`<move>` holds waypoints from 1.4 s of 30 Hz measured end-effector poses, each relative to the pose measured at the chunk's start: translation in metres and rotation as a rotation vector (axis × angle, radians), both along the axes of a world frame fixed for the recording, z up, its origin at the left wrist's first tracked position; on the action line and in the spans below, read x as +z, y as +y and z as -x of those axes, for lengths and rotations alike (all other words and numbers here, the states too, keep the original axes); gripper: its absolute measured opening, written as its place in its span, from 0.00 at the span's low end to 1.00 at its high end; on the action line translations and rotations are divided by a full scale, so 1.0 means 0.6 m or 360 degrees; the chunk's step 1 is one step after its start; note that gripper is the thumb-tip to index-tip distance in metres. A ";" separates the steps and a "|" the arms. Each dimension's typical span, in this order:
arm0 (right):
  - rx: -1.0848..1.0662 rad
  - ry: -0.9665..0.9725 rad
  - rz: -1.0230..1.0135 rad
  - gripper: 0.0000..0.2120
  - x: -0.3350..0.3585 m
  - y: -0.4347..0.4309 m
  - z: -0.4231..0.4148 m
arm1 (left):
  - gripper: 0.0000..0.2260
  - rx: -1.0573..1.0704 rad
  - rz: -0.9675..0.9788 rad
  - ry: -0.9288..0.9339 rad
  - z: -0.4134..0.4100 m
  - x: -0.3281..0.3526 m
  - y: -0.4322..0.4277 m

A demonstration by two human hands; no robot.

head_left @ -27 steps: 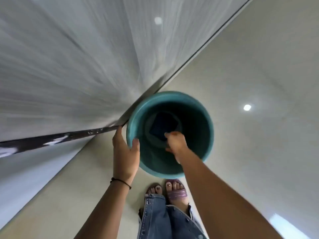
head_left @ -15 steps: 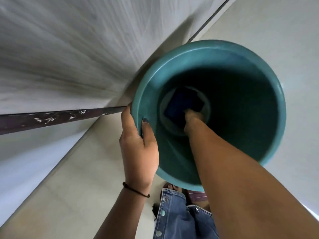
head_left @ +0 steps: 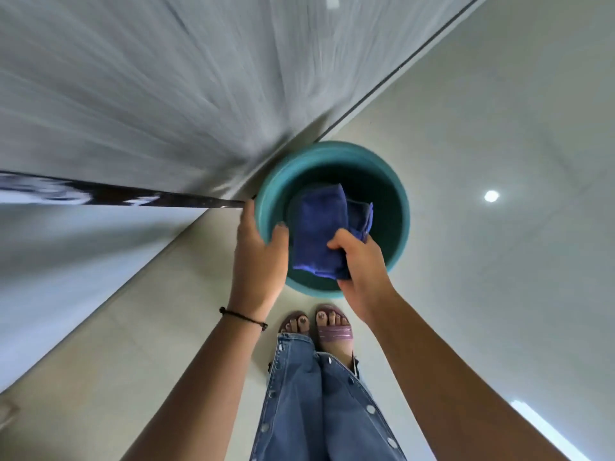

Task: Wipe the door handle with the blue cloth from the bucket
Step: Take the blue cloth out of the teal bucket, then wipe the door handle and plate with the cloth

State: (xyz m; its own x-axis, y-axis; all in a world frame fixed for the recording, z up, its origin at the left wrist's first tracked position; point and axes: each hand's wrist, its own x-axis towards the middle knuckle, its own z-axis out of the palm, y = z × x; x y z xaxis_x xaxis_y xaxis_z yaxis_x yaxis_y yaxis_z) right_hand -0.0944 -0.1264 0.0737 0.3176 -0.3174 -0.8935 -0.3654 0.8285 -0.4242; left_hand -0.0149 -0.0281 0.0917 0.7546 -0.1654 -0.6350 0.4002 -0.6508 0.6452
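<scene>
Both hands busy; my left hand clamps the bucket rim, my right hand pinches the blue cloth over its mouth; soft, floppy, probably light, so bunching it works.

The bucket is teal; the cloth deep blue; the jeans faded blue; the sandals mauve; the floor pale beige.

Folded blue cloth hangs above the teal bucket mouth.
</scene>
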 end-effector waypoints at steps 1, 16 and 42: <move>0.0074 -0.0061 -0.0033 0.13 0.054 0.002 0.012 | 0.25 0.0010 0.0093 0.0049 0.009 0.040 0.001; 0.0718 -0.0845 -0.0365 0.19 0.725 0.255 0.088 | 0.19 -0.0106 0.0489 -0.0731 0.207 0.692 0.305; 0.1756 -0.1658 0.0960 0.17 1.056 1.130 -0.032 | 0.14 0.1332 0.0085 -0.1954 0.163 0.999 1.318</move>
State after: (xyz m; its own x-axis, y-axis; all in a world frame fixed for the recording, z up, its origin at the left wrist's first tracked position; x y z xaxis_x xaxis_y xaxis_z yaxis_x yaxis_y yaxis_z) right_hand -0.0751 0.5517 0.7073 0.9667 0.2559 0.0028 0.0012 0.0066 -1.0000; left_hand -0.1126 0.7625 0.6908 0.6868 0.5741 0.4458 -0.1615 -0.4775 0.8637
